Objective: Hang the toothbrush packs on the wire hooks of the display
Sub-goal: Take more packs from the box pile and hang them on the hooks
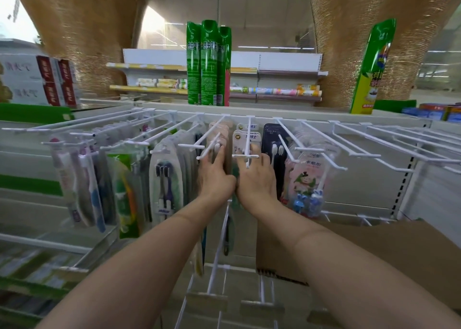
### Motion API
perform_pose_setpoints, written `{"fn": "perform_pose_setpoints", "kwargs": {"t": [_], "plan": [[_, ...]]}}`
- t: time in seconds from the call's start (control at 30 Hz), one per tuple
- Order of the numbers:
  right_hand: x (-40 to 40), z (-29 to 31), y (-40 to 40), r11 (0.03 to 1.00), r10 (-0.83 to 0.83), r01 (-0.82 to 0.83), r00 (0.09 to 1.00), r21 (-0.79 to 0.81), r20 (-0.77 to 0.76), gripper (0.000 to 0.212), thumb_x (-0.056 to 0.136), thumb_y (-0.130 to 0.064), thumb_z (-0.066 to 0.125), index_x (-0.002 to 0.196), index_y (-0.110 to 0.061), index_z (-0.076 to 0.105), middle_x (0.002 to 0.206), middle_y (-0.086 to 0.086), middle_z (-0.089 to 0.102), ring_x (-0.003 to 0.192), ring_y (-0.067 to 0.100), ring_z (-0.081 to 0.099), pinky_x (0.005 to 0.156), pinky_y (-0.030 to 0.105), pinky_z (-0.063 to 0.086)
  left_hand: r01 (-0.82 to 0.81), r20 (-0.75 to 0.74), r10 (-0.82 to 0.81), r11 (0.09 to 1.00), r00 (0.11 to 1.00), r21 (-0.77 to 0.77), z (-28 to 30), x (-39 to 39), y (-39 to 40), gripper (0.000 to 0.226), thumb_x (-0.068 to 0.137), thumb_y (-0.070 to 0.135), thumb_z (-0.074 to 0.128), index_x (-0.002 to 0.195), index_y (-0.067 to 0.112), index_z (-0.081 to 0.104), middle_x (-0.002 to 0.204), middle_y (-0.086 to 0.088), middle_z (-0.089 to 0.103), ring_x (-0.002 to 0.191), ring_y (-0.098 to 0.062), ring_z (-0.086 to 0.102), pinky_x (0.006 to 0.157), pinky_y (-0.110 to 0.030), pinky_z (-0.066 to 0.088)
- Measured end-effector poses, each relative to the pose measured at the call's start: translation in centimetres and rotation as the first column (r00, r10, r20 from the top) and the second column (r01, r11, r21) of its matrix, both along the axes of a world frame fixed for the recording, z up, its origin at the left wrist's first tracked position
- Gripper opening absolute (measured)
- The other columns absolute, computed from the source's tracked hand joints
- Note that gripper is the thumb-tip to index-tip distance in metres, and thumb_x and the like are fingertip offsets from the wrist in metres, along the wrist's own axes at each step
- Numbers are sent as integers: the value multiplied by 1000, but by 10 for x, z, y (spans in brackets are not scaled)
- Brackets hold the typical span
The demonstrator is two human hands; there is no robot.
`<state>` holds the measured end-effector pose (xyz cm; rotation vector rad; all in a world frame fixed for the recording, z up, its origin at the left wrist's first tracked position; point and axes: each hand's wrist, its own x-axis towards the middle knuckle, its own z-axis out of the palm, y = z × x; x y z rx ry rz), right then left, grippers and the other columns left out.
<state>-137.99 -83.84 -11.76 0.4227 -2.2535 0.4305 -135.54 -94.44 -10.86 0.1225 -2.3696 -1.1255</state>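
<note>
While both hands sit among the packs, blur hides detail: left hand [215, 172] presses straight fingers on tan packs [222, 139], right hand [257, 176] touches white packs [245, 139], all hanging upright on hooks [247, 141].

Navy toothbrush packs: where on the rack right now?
In the head view, the navy toothbrush packs hang just right of centre, behind the right hand, between the white-carded packs and the pink cartoon pack.
</note>
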Motion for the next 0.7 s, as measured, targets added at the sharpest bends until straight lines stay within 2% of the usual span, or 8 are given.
{"fn": "perform_pose_setpoints", "kwargs": {"t": [0.1, 0.17, 0.2, 0.27, 0.33, 0.43, 0.57, 0.7], "plan": [[-5, 7, -1, 991, 63, -55, 996, -119, 61, 41, 104, -23, 45, 145, -14, 44, 138, 14, 45, 119, 32, 45, 101, 51, 43, -1, -39, 3, 999, 999, 41, 3, -19, -1, 82, 83, 12, 68, 157, 34, 38, 163, 3, 22, 147, -30, 33, 121, -46, 35], [-8, 12, -1, 984, 85, -72, 993, -164, 79, 41, 107, -32, 41, 147, -23, 36, 126, 13, 50, 117, 36, 51, 96, 46, 43, -4, -71, 6, 999, 997, 35, 4, -30, -1, 77, 86, 19, 68, 154, 38, 40, 163, 3, 25, 148, -31, 33, 121, -47, 35], [-9, 14, 1, 987, 76, -61, 993, -152, 92, 41, 107, -35, 39, 147, -27, 33, 125, 12, 50, 115, 36, 53, 95, 45, 43, -2, -63, 3, 1000, 998, 20, 5, -34, -2, 74, 87, 21, 66, 154, 40, 41, 163, 4, 25, 148, -31, 33, 121, -47, 36], [-9, 17, 1, 992, 99, -88, 985, -87, 138, 47, 105, -27, 44, 150, -23, 29, 134, 15, 47, 118, 38, 51, 99, 48, 44, 30, -63, -26, 997, 998, 75, 5, -42, -3, 71, 87, 23, 65, 151, 45, 41, 162, 6, 26, 146, -31, 36, 117, -50, 41], [-12, 19, 0, 994, 80, -66, 982, -84, 173, 49, 104, -27, 45, 150, -24, 26, 134, 15, 45, 115, 39, 52, 98, 50, 45, 30, -68, -24, 996, 997, 90, 2, -55, -6, 68, 84, 29, 64, 145, 50, 40, 160, 7, 32, 142, -30, 43, 113, -52, 45], [-15, 22, -3, 984, 72, -37, 976, -172, 203, 47, 107, -36, 37, 151, -28, 23, 128, 15, 48, 110, 39, 55, 93, 46, 44, 34, -12, -34, 998, 999, 53, -3, -71, -11, 65, 85, 36, 53, 150, 40, 43, 155, 5, 41, 145, -25, 39, 122, -44, 33], [-6, 29, 1, 997, 33, -11, 960, -80, 277, 50, 106, -14, 43, 153, -13, 25, 153, 14, 30, 121, 40, 45, 102, 48, 42, 29, -55, -24, 994, 998, 108, -1, -65, -10, 71, 80, 24, 58, 148, 40, 47, 156, 8, 40, 143, -25, 42, 117, -45, 42], [-6, 33, -2, 999, 26, -15, 963, -45, 267, 54, 106, -16, 44, 155, -15, 21, 154, 15, 30, 123, 41, 46, 103, 49, 42, 32, -22, -30, 994, 999, 101, 7, -50, -8, 72, 83, 15, 60, 150, 40, 49, 164, 20, 22, 150, -26, 32, 121, -44, 36]]}}
